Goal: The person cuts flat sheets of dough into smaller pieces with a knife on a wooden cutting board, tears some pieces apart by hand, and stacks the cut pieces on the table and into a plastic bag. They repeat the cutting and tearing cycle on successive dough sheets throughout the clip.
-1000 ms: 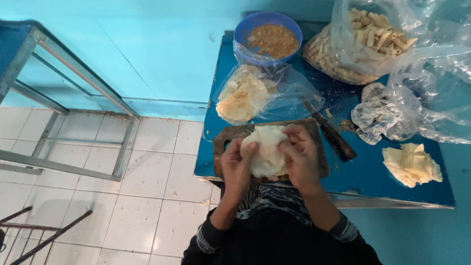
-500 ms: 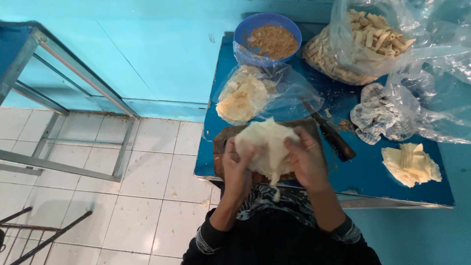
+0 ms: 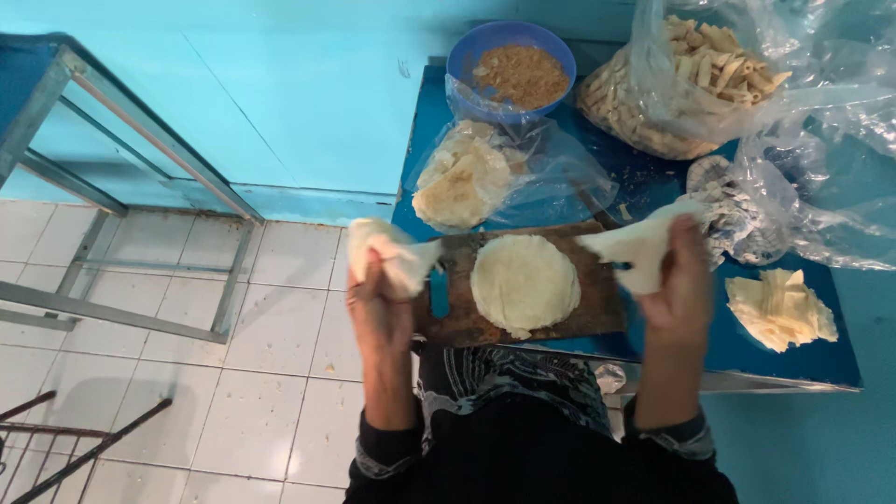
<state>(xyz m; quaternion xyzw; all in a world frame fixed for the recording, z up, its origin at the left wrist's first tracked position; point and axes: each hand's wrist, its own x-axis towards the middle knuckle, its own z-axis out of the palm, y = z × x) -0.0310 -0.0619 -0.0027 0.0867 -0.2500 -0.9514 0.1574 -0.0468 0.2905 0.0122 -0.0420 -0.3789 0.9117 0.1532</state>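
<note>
Now each hand grips one wrapper: left hand (image 3: pixel 378 313) at centre left, right hand (image 3: pixel 679 285) at centre right. One round stack (image 3: pixel 525 283) lies on one board (image 3: pixel 597 313); one bowl (image 3: pixel 467 56) sits above.

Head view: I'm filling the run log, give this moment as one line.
left hand: holds thin wrapper | right hand: holds second wrapper | wrapper stack: on wooden board | hands apart
</note>
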